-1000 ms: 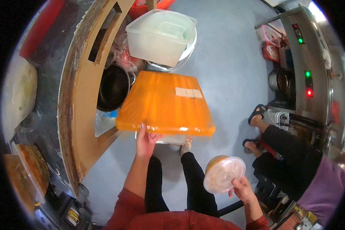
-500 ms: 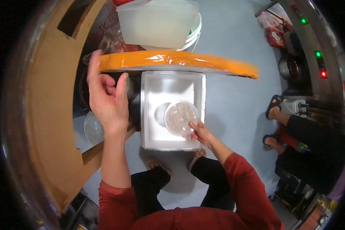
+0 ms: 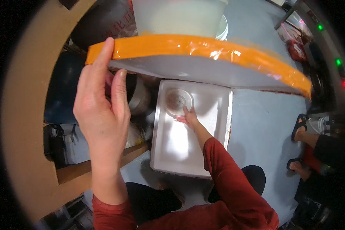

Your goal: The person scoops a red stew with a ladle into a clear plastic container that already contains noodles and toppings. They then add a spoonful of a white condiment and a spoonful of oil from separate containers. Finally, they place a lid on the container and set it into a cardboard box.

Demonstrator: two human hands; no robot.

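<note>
My left hand (image 3: 101, 99) grips the left end of a white lid edged with shiny orange tape (image 3: 203, 48). Its fingers lie over the taped edge and the thumb is below. The lid is raised and tilted beyond a white foam box (image 3: 188, 163), its pale face partly visible. My right hand (image 3: 189, 119) reaches into the open box and pinches the near rim of a round clear plastic container (image 3: 176, 100). That container is low in the box's far left corner; whether it touches the bottom I cannot tell.
Brown cardboard (image 3: 27, 134) with cut-outs borders the left side. Past the lid stand a translucent tub (image 3: 176, 17) and a white bucket (image 3: 223, 28). On the right, another person's sandalled foot (image 3: 301, 128) is on the grey floor (image 3: 257, 126), near dark equipment with small lights.
My right hand has carried the clear container from the box's middle to its far left corner. The lid is nearer and tilted more, with my left fingers over its edge. The view has shifted.
</note>
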